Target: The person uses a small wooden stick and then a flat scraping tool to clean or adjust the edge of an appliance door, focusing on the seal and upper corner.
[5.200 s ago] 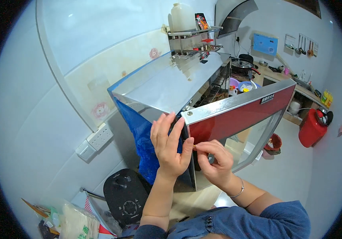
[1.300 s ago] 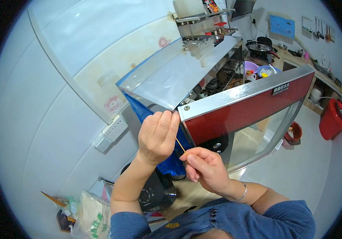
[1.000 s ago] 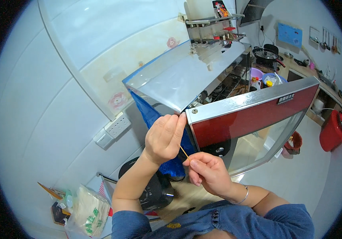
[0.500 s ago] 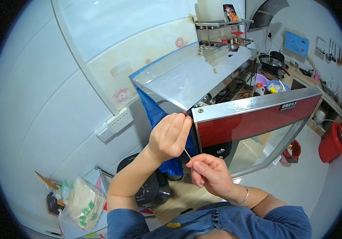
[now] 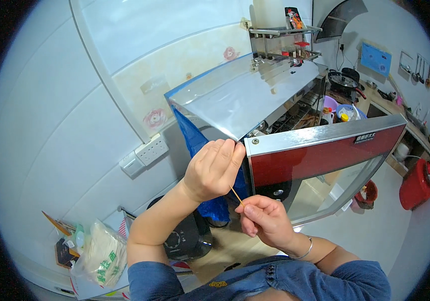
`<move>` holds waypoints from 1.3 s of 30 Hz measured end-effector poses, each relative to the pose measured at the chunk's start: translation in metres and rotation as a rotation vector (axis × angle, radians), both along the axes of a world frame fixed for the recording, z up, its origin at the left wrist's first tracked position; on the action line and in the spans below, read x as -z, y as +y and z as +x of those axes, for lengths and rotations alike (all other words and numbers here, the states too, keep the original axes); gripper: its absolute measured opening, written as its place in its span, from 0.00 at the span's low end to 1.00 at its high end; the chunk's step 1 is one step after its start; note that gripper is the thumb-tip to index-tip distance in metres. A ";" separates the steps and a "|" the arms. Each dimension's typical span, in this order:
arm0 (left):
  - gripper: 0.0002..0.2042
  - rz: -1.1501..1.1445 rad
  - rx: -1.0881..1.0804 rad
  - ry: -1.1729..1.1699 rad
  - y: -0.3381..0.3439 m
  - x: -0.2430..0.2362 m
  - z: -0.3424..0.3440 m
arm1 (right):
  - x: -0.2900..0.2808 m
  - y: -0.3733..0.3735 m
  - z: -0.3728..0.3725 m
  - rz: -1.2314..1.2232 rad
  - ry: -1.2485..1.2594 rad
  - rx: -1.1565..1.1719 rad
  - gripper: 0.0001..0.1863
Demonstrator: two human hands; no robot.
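A thin wooden stick [image 5: 236,195] is pinched between the thumb and fingers of my right hand [image 5: 265,216], low in front of the cabinet door. My left hand [image 5: 210,168] is closed, fingertips together at the front corner of the metal-topped cabinet [image 5: 247,98], beside the door hinge. The stick's upper end runs behind this hand, and whatever its fingers grip is hidden. The cabinet's door [image 5: 320,160], red with a silver frame and a glass pane, stands swung out to the right. Blue plastic sheeting [image 5: 190,133] hangs down the cabinet's left side.
A wall socket strip [image 5: 152,150] is left of the cabinet. Below stands a black round-cornered appliance [image 5: 190,238], and a white plastic bag [image 5: 104,253] lies at lower left. A red bin [image 5: 418,185] and a counter with a lidded pan [image 5: 342,80] are at right.
The view has shifted slightly, and my left elbow is a little farther left. Both hands keep the same closed grip by the hinge corner.
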State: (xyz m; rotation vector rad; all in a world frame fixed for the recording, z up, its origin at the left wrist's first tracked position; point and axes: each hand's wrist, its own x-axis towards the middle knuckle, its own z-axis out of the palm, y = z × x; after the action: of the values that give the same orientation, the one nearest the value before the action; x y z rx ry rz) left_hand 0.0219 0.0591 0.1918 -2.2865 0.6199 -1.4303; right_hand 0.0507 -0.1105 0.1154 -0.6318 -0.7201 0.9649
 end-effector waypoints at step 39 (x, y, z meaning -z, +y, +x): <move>0.15 0.027 0.065 0.056 0.008 -0.009 0.000 | 0.000 0.001 0.006 -0.067 -0.067 -0.038 0.11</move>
State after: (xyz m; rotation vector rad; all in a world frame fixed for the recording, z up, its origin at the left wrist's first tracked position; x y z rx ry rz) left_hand 0.0223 0.0675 0.2008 -2.3123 0.7320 -1.3820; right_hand 0.0571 -0.1091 0.1157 -0.7136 -0.7638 1.0098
